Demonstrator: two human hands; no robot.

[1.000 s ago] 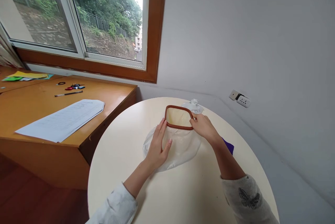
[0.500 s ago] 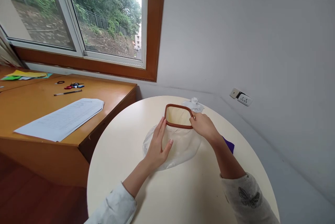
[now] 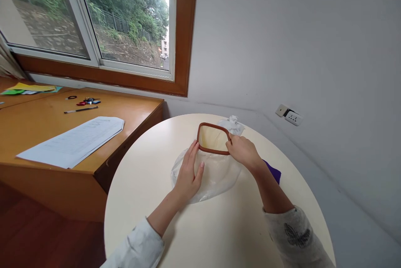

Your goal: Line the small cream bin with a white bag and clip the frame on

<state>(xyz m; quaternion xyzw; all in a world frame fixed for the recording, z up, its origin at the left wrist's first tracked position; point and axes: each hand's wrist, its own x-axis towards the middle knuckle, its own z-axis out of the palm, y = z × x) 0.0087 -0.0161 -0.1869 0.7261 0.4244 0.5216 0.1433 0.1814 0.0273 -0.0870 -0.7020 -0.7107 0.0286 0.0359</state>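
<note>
A small bin with a brown rim (image 3: pixel 214 151) and a cream inside stands on the round table. A clear plastic bag (image 3: pixel 219 176) hangs loosely around its outside and spreads toward me. My right hand (image 3: pixel 242 150) grips the rim at its right side, fingers closed over the edge. Against the bin's left side lies my left hand (image 3: pixel 189 176), its fingers stretched out and thumb apart, fingertips touching the rim's left corner through or beside the bag. The bin's lower body is mostly hidden by the bag and my hands.
Behind the bin lies a knotted white plastic bag (image 3: pixel 232 125). Something purple (image 3: pixel 273 173) sits beyond my right forearm on the round table (image 3: pixel 140 168). To the left, a wooden desk (image 3: pixel 138 113) holds papers (image 3: pixel 75 140), a pen (image 3: pixel 81 109) and keys (image 3: pixel 90 101). A wall borders the right.
Almost nothing differs. My left thumb has drawn slightly closer to the fingers, and the rim has tilted or shifted very slightly; my right hand keeps its hold.
</note>
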